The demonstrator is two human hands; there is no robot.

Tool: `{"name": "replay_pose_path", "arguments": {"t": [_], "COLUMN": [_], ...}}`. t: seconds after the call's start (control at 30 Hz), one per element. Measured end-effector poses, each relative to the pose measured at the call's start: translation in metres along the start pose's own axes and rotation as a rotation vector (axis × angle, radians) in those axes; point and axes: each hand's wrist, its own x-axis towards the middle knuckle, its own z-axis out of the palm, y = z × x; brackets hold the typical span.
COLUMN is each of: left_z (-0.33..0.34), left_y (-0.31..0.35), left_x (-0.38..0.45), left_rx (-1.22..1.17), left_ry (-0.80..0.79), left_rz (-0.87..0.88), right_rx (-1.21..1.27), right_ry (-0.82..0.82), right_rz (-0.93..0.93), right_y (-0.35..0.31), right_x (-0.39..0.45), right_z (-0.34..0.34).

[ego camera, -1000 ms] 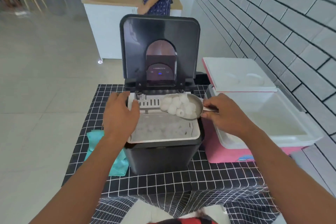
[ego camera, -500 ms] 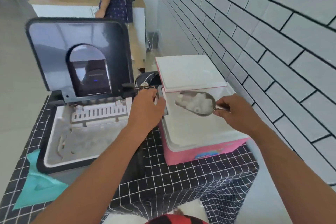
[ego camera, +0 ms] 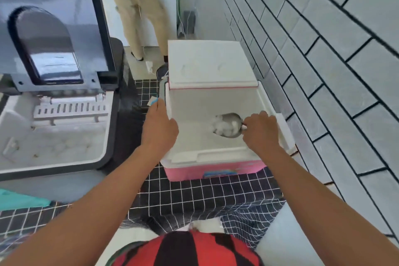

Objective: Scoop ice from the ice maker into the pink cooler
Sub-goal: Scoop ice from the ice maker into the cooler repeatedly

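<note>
The pink cooler (ego camera: 216, 171) stands open on the checked cloth, its white lid (ego camera: 210, 63) tipped back. My right hand (ego camera: 262, 133) holds a metal scoop (ego camera: 232, 124) by its handle, low inside the cooler. The scoop is tilted left and holds several ice pieces (ego camera: 221, 126). My left hand (ego camera: 159, 127) rests on the cooler's left rim, fingers curled over the edge. The black ice maker (ego camera: 64, 127) sits to the left, lid (ego camera: 51, 28) raised, with ice in its white basket.
A white tiled wall (ego camera: 323, 49) runs close along the cooler's right side. A person (ego camera: 133, 6) stands at a counter behind the table. A teal cloth (ego camera: 19, 200) lies at the near left. The black checked tablecloth (ego camera: 205, 196) covers the table.
My right hand carried the loaded scoop from the ice maker across to the cooler and lowered it inside. My left hand moved from the ice maker's edge to the cooler's left rim.
</note>
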Motion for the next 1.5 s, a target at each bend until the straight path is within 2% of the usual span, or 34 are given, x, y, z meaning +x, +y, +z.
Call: {"name": "replay_pose_path", "arguments": {"t": [0.17,0.3,0.67,0.83,0.97,1.13,1.33,1.43,1.5], "left_z": [0.005,0.009,0.008,-0.002,-0.042,-0.116,-0.203,-0.223,-0.225], "left_y": [-0.008,-0.011,-0.009,-0.002,-0.007,-0.055,-0.156,-0.196,-0.212], "left_x": [0.001,-0.001,0.0,0.0,-0.002,-0.013,-0.039,-0.048,-0.051], "left_rx": [0.056,0.081,0.109,0.211,0.21,0.245,0.302,0.303,0.26], "left_ry": [0.044,0.111,0.093,0.047,0.094,0.181,0.3,0.264,0.201], "left_rz": [0.023,0.039,0.032,0.123,0.233,0.183,-0.036,-0.075,-0.047], "right_rx": [0.047,0.084,0.175,0.399,0.627,0.655,0.584,0.476,0.313], "right_ry": [0.051,0.09,0.151,0.183,0.186,0.2,0.197,0.201,0.186], "right_rz": [0.097,0.087,-0.007,0.003,-0.046,-0.226,-0.435,-0.503,-0.555], "right_y": [0.001,0.001,0.001,0.007,-0.001,-0.046,-0.143,-0.194,-0.223], "right_x": [0.002,0.003,0.011,0.006,-0.003,-0.011,-0.024,-0.031,-0.035], "right_z": [0.01,0.014,0.023,0.019,-0.008,-0.072,-0.149,-0.178,-0.193]}}
